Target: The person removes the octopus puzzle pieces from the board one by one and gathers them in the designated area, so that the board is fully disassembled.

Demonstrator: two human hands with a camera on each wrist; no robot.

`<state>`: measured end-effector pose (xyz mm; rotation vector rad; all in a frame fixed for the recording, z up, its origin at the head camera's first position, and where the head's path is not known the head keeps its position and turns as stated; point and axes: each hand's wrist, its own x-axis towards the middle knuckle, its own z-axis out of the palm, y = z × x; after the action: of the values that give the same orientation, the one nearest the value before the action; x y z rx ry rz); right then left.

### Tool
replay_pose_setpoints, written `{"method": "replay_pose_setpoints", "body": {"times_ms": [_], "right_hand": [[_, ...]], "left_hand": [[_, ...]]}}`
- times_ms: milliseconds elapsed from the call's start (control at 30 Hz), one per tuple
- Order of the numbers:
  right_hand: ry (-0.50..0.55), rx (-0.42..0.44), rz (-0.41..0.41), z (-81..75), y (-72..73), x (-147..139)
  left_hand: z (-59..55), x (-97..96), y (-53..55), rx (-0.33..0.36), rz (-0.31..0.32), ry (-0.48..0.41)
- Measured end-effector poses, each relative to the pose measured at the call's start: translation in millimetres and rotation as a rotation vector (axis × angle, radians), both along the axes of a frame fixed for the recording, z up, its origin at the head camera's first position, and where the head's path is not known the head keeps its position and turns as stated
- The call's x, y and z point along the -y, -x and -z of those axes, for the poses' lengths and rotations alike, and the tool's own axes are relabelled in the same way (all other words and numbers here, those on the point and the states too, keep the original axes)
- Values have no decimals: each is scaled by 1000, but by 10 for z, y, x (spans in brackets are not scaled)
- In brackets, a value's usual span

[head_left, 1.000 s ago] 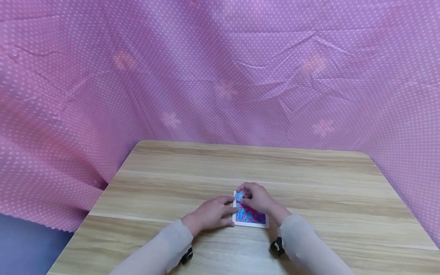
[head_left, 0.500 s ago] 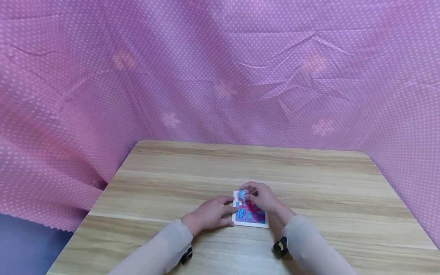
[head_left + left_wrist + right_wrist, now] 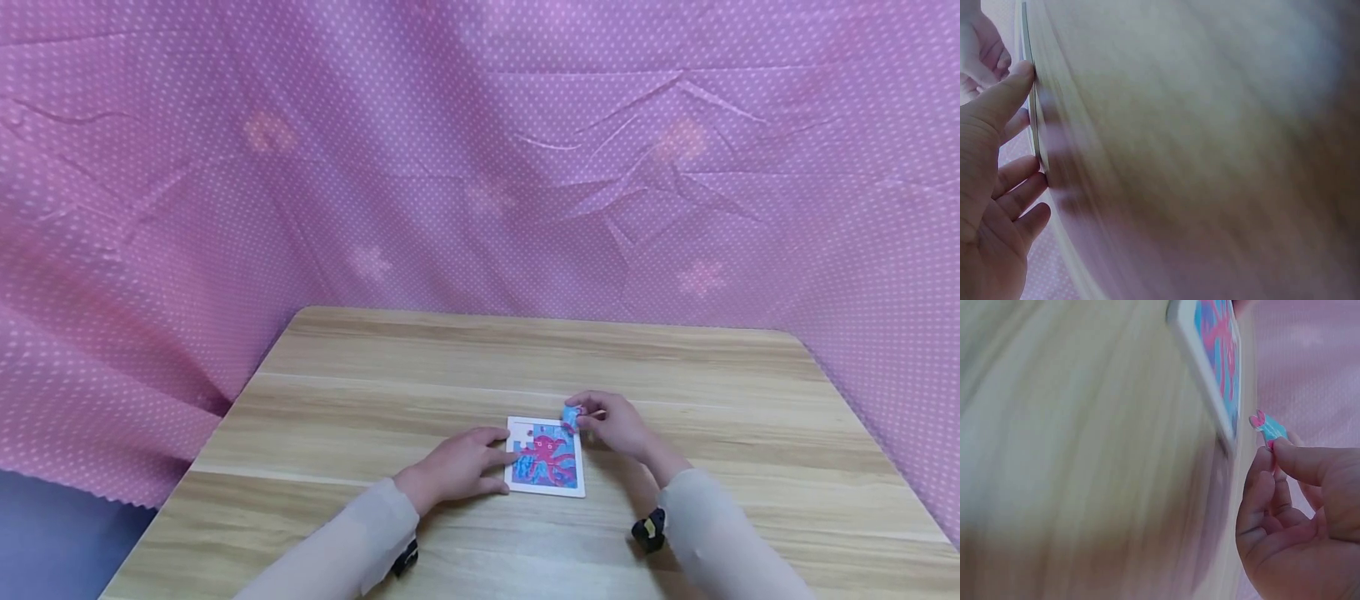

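A jigsaw puzzle (image 3: 550, 462) with a pink octopus on blue lies in a white frame on the table. Its upper left corner shows a bare white gap (image 3: 521, 433). My right hand (image 3: 617, 427) pinches a blue and pink puzzle piece (image 3: 571, 417) between thumb and fingers, over the frame's upper right corner. In the right wrist view the same piece (image 3: 1270, 429) stands out beyond the thumb tip. My left hand (image 3: 467, 467) rests at the frame's left edge with fingers spread, one finger reaching onto the picture. In the left wrist view its fingertips (image 3: 1021, 70) touch the frame's thin edge.
The wooden table (image 3: 420, 358) spreads around the puzzle. A pink dotted cloth (image 3: 480, 167) hangs behind it and at both sides. Black wrist cameras sit under both sleeves, the right one (image 3: 649, 531) close to the tabletop.
My right hand has lifted the corner piece out of the puzzle's upper left and carried it right, baring the white backing. My left hand stays in place.
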<state>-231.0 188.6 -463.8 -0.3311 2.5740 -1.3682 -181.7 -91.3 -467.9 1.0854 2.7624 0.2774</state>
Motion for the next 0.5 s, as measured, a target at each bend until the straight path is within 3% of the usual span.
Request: {"method": "replay_pose_setpoints", "body": {"times_ms": [233, 500], "right_hand": [[-36, -6, 1, 7, -8, -185], [-146, -36, 42, 20, -20, -192]], "left_hand": [[14, 9, -8, -16, 2, -2], [13, 17, -10, -25, 11, -9]]}}
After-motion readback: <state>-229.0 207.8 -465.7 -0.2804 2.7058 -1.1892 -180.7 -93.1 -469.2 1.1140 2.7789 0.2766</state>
